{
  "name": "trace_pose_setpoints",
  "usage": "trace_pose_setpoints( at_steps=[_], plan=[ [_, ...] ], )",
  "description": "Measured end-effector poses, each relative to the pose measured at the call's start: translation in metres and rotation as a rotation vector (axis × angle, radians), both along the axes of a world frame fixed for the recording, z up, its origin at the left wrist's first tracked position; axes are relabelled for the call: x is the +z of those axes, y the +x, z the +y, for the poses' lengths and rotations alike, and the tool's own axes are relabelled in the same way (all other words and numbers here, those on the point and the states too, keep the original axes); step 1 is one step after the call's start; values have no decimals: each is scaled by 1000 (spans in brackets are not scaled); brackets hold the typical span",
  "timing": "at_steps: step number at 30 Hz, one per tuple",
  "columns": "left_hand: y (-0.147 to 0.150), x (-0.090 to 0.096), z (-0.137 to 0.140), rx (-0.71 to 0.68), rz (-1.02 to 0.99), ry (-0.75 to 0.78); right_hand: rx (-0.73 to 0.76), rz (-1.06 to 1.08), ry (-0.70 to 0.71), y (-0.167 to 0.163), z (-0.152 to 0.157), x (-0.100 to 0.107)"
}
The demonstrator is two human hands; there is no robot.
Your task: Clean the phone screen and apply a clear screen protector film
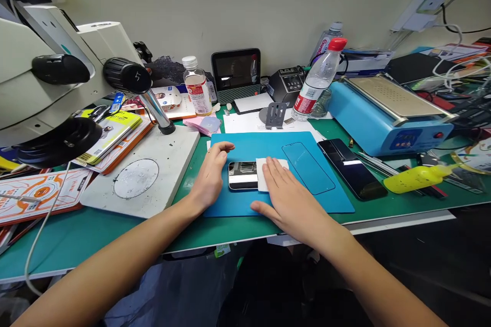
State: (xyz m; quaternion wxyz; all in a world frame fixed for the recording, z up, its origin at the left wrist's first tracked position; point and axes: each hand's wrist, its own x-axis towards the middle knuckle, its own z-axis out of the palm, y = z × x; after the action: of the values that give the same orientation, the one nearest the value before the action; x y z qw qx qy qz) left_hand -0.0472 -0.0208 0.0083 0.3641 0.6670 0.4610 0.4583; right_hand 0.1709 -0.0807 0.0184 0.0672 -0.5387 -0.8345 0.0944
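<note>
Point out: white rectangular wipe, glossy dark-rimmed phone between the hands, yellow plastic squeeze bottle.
White rectangular wipe [262, 177]: head view, uncovered left part.
Glossy dark-rimmed phone [243, 178]: head view, uncovered face.
Yellow plastic squeeze bottle [413, 180]: head view, body.

Microscope [61, 69] at left; white-capped bottle [197, 91] beside a small screen [236, 69], centre rear; red-capped bottle [315, 85] near a blue machine [378, 121] at right.

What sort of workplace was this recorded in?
Likely a phone repair bench: a microscope-like instrument stands at the left, a blue machine with a flat metal top at the right, and a dark phone-like device lies on the blue mat.
</note>
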Motion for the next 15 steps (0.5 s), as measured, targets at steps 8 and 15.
trace_pose_setpoints(
  at_steps=[8, 15],
  plan=[
    [1, -6, 1, -6, -84, 14, 53, 80, -71, -58, 21, 7],
    [-1, -6, 1, 4, -60, 12, 210, 114, 19, -53, -8, -3]
  ],
)
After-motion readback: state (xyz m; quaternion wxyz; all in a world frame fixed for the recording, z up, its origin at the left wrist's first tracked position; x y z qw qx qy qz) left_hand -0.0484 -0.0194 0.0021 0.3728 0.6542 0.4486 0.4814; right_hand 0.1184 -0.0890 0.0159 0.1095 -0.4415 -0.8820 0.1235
